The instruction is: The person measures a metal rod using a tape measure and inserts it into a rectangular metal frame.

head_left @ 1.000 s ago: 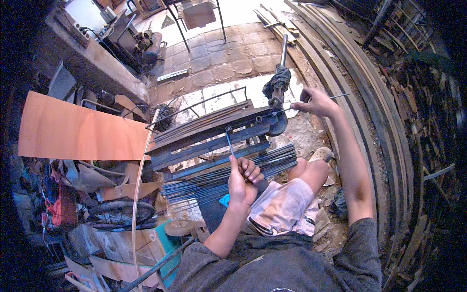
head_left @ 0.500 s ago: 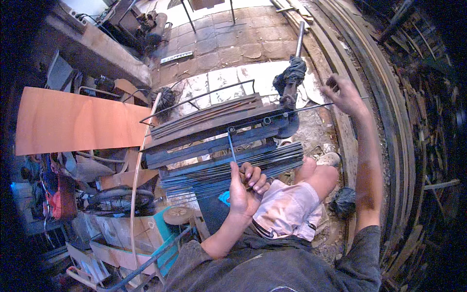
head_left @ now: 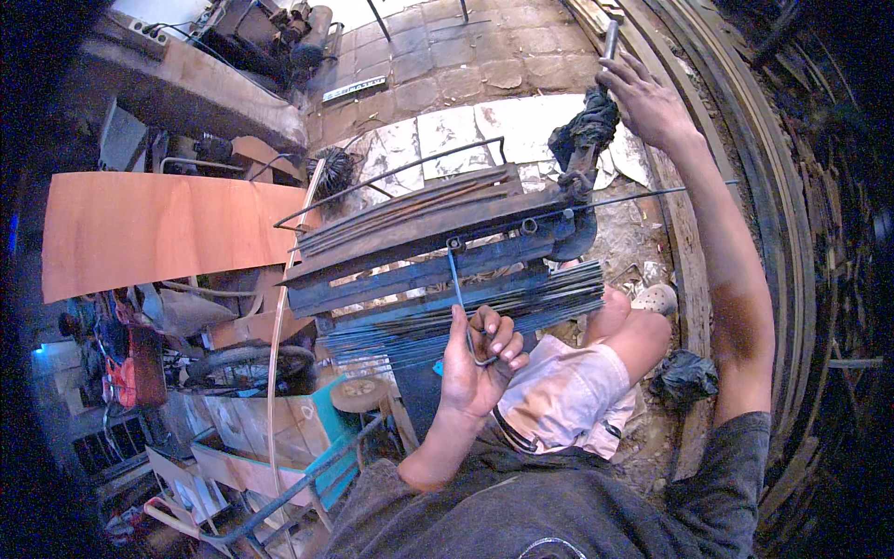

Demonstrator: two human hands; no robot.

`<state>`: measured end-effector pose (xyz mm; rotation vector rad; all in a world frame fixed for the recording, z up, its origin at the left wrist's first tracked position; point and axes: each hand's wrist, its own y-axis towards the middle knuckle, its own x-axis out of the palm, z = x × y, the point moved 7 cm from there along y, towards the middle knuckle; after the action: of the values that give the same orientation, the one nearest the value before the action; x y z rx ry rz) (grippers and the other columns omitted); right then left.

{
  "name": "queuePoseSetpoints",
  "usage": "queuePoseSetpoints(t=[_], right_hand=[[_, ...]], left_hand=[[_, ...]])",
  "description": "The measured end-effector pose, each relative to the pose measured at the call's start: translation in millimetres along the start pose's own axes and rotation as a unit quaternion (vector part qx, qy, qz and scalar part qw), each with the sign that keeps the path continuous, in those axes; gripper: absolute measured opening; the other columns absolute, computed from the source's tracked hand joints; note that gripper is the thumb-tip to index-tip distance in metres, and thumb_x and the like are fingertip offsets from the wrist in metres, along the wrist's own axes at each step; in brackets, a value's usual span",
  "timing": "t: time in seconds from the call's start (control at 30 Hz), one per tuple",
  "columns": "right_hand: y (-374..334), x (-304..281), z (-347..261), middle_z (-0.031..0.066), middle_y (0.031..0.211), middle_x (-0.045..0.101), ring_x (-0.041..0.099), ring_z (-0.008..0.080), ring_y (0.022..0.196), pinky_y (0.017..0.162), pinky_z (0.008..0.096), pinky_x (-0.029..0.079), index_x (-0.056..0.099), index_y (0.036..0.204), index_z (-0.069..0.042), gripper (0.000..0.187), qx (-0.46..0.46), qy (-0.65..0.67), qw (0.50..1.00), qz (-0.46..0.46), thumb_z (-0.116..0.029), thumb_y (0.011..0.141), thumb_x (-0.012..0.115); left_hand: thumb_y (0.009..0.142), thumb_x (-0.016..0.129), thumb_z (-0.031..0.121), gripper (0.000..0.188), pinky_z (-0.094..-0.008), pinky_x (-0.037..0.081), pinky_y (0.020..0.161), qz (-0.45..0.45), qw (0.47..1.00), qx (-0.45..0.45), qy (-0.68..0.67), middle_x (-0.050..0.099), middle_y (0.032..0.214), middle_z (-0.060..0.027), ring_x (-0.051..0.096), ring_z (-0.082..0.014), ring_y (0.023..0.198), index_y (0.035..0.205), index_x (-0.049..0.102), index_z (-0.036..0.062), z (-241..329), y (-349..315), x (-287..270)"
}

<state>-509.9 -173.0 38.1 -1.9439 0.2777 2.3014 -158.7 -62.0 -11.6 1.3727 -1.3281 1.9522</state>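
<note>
My left hand (head_left: 478,363) is closed on a thin bent metal rod (head_left: 457,284); its hooked end curls out by the fingers. The rod's far end meets a small peg (head_left: 453,244) on the dark metal bending bench (head_left: 372,278). At the upper right, my right hand (head_left: 656,107) has its fingers stretched apart against the bench's lever (head_left: 611,42), just above a dark wrapping (head_left: 584,126). A long straight rod (head_left: 661,192) runs out past the lever's base to the right. Below the bench's near edge lies a bundle of thin rods (head_left: 549,296).
Several dark rods (head_left: 410,216) lie along the bench's far side. An orange-brown sheet (head_left: 168,233) juts in from the left, beside a slim upright strip (head_left: 277,363). Long timbers (head_left: 726,140) line the right side. A black plastic bag (head_left: 684,377) sits by my right leg.
My right hand has moved up and left from open air to the lever. The left hand keeps its hold on the bent rod. The whole view has shifted slightly.
</note>
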Motion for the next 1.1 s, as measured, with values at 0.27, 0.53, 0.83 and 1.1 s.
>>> queuePoseSetpoints(t=[0.27, 0.53, 0.83, 1.1], right_hand=[[5, 14, 12, 0.0062, 0.144, 0.040, 0.032, 0.0270, 0.138, 0.109, 0.0431, 0.036, 0.043, 0.134, -0.014, 0.053, 0.007, -0.010, 1.000, -0.012, -0.002, 0.084, 0.055], [28, 25, 22, 0.0049, 0.140, 0.046, 0.038, 0.0260, 0.134, 0.108, 0.0402, 0.038, 0.048, 0.133, -0.015, 0.055, 0.003, -0.006, 1.000, 0.002, -0.008, 0.081, 0.063], [49, 33, 19, 0.0052, 0.142, 0.045, 0.036, 0.0239, 0.136, 0.106, 0.0425, 0.040, 0.054, 0.125, -0.011, 0.040, 0.022, -0.042, 0.998, -0.052, -0.006, 0.085, 0.057], [65, 38, 38, 0.0116, 0.105, 0.066, 0.058, 0.0295, 0.110, 0.092, 0.0403, 0.047, 0.065, 0.097, -0.008, 0.019, 0.000, -0.027, 1.000, 0.014, -0.014, 0.082, 0.056]], left_hand=[[0.100, 0.031, 0.052, 0.049, -0.0316, 0.037, 0.060, -0.021, 1.000, 0.009, 0.017, 0.039, 0.068, -0.0018, 0.041, -0.0164, 0.066, 0.084, 0.048, 0.0089, 2, 2, 3], [0.100, 0.030, 0.052, 0.049, -0.0316, 0.036, 0.058, 0.002, 0.999, 0.026, 0.031, 0.039, 0.067, -0.0022, 0.040, -0.0159, 0.064, 0.084, 0.048, 0.0087, 1, 6, 3], [0.100, 0.032, 0.051, 0.048, -0.0273, 0.035, 0.054, -0.005, 1.000, 0.018, 0.018, 0.037, 0.066, -0.0017, 0.038, -0.0134, 0.059, 0.085, 0.046, 0.0079, 4, -2, 12], [0.100, 0.034, 0.051, 0.046, -0.0264, 0.034, 0.053, 0.023, 0.999, 0.022, 0.028, 0.037, 0.066, -0.0011, 0.038, -0.0125, 0.059, 0.085, 0.045, 0.0084, 1, 0, 5]])
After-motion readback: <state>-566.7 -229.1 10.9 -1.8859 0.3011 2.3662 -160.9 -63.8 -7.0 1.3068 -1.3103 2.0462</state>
